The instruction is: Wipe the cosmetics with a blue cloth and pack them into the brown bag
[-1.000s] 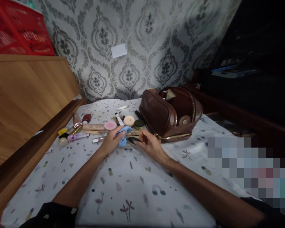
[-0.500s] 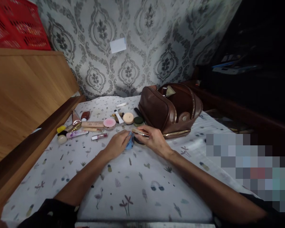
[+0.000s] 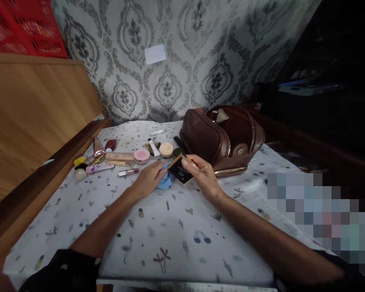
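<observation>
My right hand grips a square compact with a black face and gold edges, that face tilted up toward me. Bunched in the closed fingers of my left hand is a blue cloth, close against the compact's left edge. Just beyond my hands lie a pink round compact, a cream round compact, a small white tube and a dark green round jar, partly hidden by the black compact.
An open brown leather bag stands right of the cosmetics. More makeup lies at left, including a beige tube, a lip gloss and a makeup sponge. A wooden cabinet borders the patterned tablecloth.
My right hand has turned the compact from edge-on so its black face shows. The blue cloth shows more below my left hand. The view has shifted slightly.
</observation>
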Tool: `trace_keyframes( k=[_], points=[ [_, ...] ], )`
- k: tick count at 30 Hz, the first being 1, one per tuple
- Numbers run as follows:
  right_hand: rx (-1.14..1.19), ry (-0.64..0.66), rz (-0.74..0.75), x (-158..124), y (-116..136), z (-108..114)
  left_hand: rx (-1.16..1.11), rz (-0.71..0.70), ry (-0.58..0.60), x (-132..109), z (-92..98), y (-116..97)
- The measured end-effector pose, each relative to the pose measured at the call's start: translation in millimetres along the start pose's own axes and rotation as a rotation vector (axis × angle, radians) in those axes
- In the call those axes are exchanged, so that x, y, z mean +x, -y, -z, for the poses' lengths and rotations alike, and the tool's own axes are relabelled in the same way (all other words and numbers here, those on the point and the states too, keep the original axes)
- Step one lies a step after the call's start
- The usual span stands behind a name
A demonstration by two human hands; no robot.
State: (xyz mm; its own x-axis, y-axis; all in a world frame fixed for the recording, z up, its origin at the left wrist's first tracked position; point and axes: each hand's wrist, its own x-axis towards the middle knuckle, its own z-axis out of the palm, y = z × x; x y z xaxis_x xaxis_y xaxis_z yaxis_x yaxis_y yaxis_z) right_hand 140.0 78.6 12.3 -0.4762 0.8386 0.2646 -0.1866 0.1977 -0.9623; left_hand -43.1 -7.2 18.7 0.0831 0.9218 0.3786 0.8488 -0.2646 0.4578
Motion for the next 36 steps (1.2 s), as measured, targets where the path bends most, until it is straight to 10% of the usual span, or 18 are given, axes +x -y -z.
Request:
trace_keyframes(
  k=[8, 20, 28, 36],
  points=[
    [0.103, -0.003, 0.032, -2, -3, -6, -0.388, 0.143, 0.007, 0, -5.3, -8],
    [-0.393, 0.122, 0.182, -1, -11, 0, -0.063, 0.054, -0.126, -1, -1.1, -3],
    [0.004, 0.016, -0.020, 3, -16, 1, 0.031, 0.074, 0.118, -5, 3.5, 4],
    [0.178, -0.002, -0.218, 0, -17, -3, -0.140, 0.188, 0.035, -2, -0.3, 3]
  ],
)
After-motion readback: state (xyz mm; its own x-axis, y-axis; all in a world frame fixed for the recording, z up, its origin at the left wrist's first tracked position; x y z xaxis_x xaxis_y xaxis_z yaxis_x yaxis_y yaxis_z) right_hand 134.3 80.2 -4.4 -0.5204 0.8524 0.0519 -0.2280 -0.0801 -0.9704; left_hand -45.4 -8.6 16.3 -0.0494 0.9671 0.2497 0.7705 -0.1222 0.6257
